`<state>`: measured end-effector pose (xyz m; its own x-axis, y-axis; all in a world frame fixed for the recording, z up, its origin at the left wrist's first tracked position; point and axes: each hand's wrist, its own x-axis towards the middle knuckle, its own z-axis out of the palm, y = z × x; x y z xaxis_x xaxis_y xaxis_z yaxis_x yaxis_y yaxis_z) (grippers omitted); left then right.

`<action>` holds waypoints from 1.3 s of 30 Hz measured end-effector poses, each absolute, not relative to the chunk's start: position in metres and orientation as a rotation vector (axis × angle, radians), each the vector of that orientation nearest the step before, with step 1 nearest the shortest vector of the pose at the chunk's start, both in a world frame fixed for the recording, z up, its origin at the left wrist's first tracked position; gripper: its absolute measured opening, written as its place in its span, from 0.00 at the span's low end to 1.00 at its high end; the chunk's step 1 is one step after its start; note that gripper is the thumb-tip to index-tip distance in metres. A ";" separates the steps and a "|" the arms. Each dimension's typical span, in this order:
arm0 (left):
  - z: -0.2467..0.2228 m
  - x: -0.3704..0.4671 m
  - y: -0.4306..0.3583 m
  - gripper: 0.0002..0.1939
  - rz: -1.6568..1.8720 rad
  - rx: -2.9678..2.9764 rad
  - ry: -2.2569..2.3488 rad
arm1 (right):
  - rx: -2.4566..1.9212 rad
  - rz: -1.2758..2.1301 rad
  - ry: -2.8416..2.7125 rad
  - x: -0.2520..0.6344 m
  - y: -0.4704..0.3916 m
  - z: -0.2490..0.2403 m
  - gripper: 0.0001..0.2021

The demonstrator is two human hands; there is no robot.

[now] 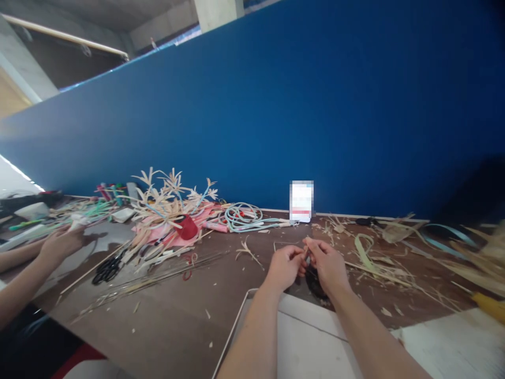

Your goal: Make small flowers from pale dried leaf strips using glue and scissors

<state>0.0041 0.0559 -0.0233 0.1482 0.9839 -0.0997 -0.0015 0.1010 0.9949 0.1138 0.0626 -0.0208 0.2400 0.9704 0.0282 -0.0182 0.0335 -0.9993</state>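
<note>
Close together over the table, my left hand point(284, 268) and my right hand point(327, 264) meet at the fingertips. Both are closed in a pinch around something small and thin that I cannot make out. Just below and behind my right hand lies a dark, rounded object point(314, 283), partly hidden by the fingers. A pale cardboard box point(311, 337) lies under my forearms. To the left of my hands, a small flower of pale strips point(246, 251) rests on the table. Beyond them a phone point(302, 202) leans against the blue partition.
Black scissors point(107, 269) and thin rods point(158, 279) lie left. Behind them, strip flowers point(168, 197) stand near a red spool point(187, 227) and coiled light-blue cord point(240, 217). Pale shavings point(389, 266) litter the right side, with a yellow-handled tool point(489, 307). Another person's hand point(63, 243) is far left.
</note>
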 end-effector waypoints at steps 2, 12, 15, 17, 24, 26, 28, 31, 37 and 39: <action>-0.025 0.005 0.057 0.07 1.033 1.192 1.128 | -1.300 0.998 -1.040 0.113 0.062 -0.019 0.20; -0.023 0.002 0.053 0.08 1.032 1.380 1.221 | -1.352 0.960 -1.084 0.114 0.059 -0.015 0.20; -0.023 0.000 0.052 0.10 1.056 1.474 1.235 | -1.356 0.967 -1.075 0.113 0.058 -0.013 0.20; -0.023 -0.002 0.052 0.10 1.060 1.504 1.238 | -1.361 0.963 -1.077 0.112 0.058 -0.011 0.20; -0.027 0.001 0.054 0.07 1.014 1.325 1.186 | -1.376 0.929 -1.103 0.114 0.060 -0.017 0.19; -0.029 0.003 0.056 0.05 1.042 1.249 1.136 | -1.399 0.901 -1.113 0.115 0.061 -0.020 0.19; -0.031 0.004 0.057 0.05 1.070 1.212 1.106 | -1.404 0.895 -1.106 0.116 0.061 -0.021 0.19; -0.031 0.004 0.058 0.05 1.074 1.185 1.096 | -1.385 0.913 -1.072 0.116 0.061 -0.020 0.19; -0.026 0.004 0.056 0.09 1.090 1.169 1.083 | -1.396 0.913 -1.081 0.116 0.060 -0.017 0.19; -0.025 0.005 0.055 0.09 1.098 1.179 1.091 | -1.387 0.921 -1.074 0.116 0.061 -0.020 0.19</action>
